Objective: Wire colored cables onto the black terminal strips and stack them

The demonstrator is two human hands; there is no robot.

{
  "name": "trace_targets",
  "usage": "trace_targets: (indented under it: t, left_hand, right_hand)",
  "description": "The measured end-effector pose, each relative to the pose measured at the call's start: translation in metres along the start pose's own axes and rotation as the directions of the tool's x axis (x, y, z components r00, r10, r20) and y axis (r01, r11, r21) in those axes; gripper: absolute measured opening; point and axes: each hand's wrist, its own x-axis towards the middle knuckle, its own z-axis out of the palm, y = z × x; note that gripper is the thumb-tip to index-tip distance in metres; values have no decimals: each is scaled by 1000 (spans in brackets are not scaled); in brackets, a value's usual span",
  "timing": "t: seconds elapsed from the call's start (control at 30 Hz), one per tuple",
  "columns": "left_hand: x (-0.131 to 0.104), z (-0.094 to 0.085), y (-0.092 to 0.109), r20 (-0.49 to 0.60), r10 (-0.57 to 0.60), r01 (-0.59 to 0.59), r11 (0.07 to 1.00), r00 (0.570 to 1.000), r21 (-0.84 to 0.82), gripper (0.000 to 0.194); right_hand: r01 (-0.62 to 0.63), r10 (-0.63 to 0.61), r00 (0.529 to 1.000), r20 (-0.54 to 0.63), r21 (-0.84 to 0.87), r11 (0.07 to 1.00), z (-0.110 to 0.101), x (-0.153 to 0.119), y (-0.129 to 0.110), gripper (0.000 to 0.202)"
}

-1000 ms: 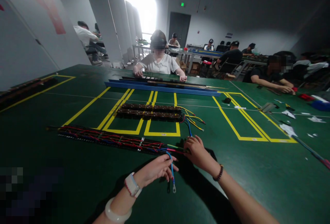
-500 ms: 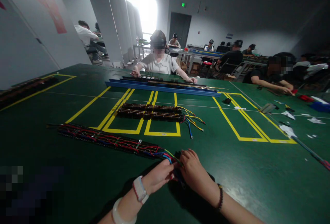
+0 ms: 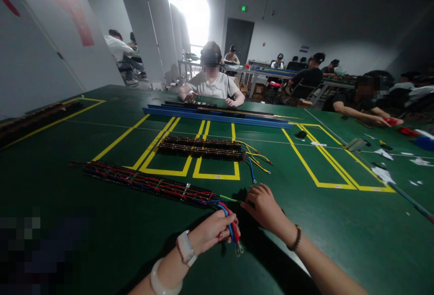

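A long black wiring assembly (image 3: 145,184) with red wires laced along it lies slantwise on the green table. From its right end come red and blue cables (image 3: 233,230) tipped with metal ring lugs. My left hand (image 3: 213,230) is closed around these cables, and their lugs hang out below the fingers. A green-yellow wire (image 3: 229,199) stretches from the same end to my right hand (image 3: 262,206), which pinches it between thumb and fingers. The wire's far tip is hidden by that hand.
Two similar black assemblies (image 3: 200,149) with yellow and blue leads lie beyond, across yellow tape outlines. Blue channels (image 3: 217,117) lie farther back before a seated person (image 3: 212,82). Paper scraps (image 3: 383,175) and a cable are at right; another dark assembly (image 3: 37,121) is at far left.
My right hand has moved right and slightly up, away from my left, drawing the green-yellow wire apart from the bundle. The red and blue cables with their lugs now show in my left hand.
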Motion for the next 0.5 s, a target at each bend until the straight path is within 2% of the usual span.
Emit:
trace_targets:
  t: [0.23, 0.5]
  left_hand:
    - [-4, 1, 4, 9, -8, 8, 997, 1000, 71, 33]
    - [-6, -4, 9, -9, -12, 13, 985, 1000, 173, 28]
  right_hand:
    - [-47, 35, 997, -73, -178, 983, -4, 19, 14, 22]
    - [-99, 68, 990, -125, -259, 961, 16, 42, 23, 25]
